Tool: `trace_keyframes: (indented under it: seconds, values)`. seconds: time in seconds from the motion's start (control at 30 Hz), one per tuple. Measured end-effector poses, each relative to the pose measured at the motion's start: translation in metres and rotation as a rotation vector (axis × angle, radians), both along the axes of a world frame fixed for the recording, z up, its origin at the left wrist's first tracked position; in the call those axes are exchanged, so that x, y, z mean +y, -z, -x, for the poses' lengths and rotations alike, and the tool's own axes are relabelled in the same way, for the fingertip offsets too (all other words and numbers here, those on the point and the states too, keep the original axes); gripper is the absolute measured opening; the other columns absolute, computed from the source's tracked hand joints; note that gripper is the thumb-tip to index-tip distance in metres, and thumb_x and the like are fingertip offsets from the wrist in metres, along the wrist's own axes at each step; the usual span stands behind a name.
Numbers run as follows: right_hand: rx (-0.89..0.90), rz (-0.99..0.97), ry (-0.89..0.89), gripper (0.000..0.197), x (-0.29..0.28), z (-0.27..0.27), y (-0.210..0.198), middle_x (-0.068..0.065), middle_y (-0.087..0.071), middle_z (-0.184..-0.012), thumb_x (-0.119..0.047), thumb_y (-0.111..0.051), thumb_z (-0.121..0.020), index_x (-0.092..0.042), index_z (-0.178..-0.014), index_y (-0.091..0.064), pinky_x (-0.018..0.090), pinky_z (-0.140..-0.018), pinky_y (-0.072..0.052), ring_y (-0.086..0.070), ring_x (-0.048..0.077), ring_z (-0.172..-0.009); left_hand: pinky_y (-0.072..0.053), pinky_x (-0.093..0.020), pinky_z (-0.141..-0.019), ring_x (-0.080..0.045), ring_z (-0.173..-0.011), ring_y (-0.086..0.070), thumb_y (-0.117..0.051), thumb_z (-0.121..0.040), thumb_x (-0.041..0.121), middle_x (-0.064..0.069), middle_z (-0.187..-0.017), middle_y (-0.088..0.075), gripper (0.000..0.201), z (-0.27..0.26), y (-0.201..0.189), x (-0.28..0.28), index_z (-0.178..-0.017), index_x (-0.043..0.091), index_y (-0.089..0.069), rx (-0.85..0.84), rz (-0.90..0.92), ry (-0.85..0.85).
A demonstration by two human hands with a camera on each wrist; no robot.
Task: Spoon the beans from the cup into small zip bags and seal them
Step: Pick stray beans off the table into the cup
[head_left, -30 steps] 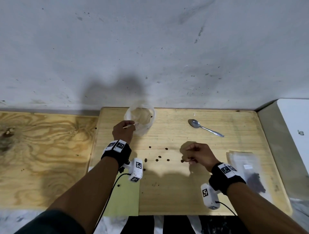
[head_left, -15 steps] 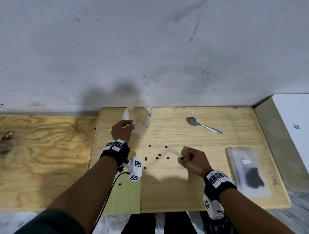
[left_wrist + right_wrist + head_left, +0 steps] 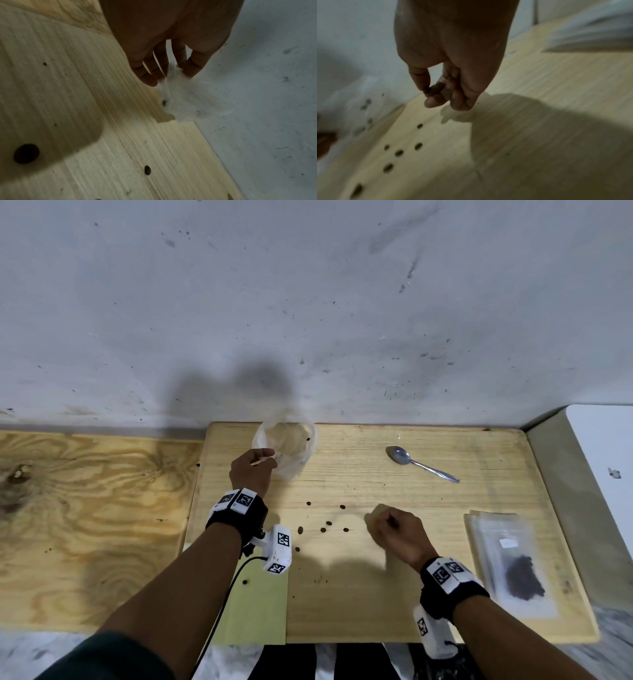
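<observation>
My left hand (image 3: 255, 467) pinches the rim of a clear small zip bag (image 3: 291, 446) at the far side of the wooden table (image 3: 445, 594). In the left wrist view my fingers (image 3: 150, 79) hold the thin plastic of the zip bag (image 3: 188, 100), with one bean (image 3: 164, 102) inside it. My right hand (image 3: 394, 529) is curled just above the table, right of several loose beans (image 3: 329, 523). The right wrist view shows my right hand (image 3: 428, 90) with thumb and forefinger pinching a dark bean (image 3: 426, 90). No cup is visible.
A metal spoon (image 3: 418, 463) lies at the far right of the table. A stack of flat zip bags (image 3: 520, 577), the top one holding dark beans, lies at the right edge. A green sheet (image 3: 260, 611) overhangs the near left corner. A plywood board (image 3: 85, 525) adjoins on the left.
My right hand has drawn slightly nearer, and the bean that lay at its fingertips is gone from the table. My left hand still holds the bag in place.
</observation>
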State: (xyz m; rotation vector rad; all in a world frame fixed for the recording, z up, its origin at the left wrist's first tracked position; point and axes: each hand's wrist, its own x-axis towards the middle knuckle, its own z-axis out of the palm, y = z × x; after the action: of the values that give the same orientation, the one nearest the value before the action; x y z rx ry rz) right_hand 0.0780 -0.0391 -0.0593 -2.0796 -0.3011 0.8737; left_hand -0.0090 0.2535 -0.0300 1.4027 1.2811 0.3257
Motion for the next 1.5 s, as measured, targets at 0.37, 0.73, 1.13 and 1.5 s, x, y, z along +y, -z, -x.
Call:
trace_keyframes:
  seconds: [0.37,0.73,1.13,1.5]
  values:
    - [0.401,-0.128,0.275,0.030,0.048,-0.034,-0.010,0.008,-0.051,-0.060,0.000,-0.036,-0.079,-0.011,-0.058,-0.054,0.023,-0.043,-0.026,-0.035,0.019,-0.049,-0.057,-0.048,-0.084,-0.031,-0.088,-0.068,-0.070,-0.062,0.017,0.005,-0.086,-0.073,0.020,-0.001,0.005,0.015,-0.068,0.035,-0.073,0.031,-0.014,-0.001]
    - [-0.194,0.170,-0.276,0.013,0.063,-0.022,0.026,-0.011,-0.060,-0.068,-0.028,-0.078,-0.078,-0.031,-0.084,-0.066,0.024,-0.080,-0.049,-0.062,0.008,-0.076,-0.057,-0.045,-0.083,-0.023,-0.073,-0.061,-0.071,-0.068,0.013,0.006,-0.090,-0.073,0.022,-0.008,0.008,0.028,-0.070,0.035,-0.072,0.038,-0.029,0.019]
    - [-0.069,0.098,-0.255,0.012,0.059,-0.011,0.020,-0.003,-0.066,-0.084,-0.020,-0.049,-0.096,-0.024,-0.086,-0.056,0.030,-0.065,-0.051,-0.060,0.018,-0.070,-0.057,-0.046,-0.083,-0.022,-0.073,-0.061,-0.071,-0.065,0.016,0.001,-0.090,-0.074,0.023,0.000,0.009,0.023,-0.064,0.039,-0.071,0.021,-0.029,0.043]
    - [0.649,-0.347,0.500,0.011,0.023,0.004,-0.012,0.004,-0.038,-0.060,-0.012,-0.037,-0.072,-0.011,-0.068,-0.046,0.021,-0.038,-0.022,-0.026,0.014,-0.045,-0.057,-0.046,-0.084,-0.023,-0.075,-0.063,-0.073,-0.066,0.015,-0.002,-0.091,-0.073,0.018,0.024,0.000,0.016,-0.069,0.033,-0.072,-0.026,-0.039,0.071]
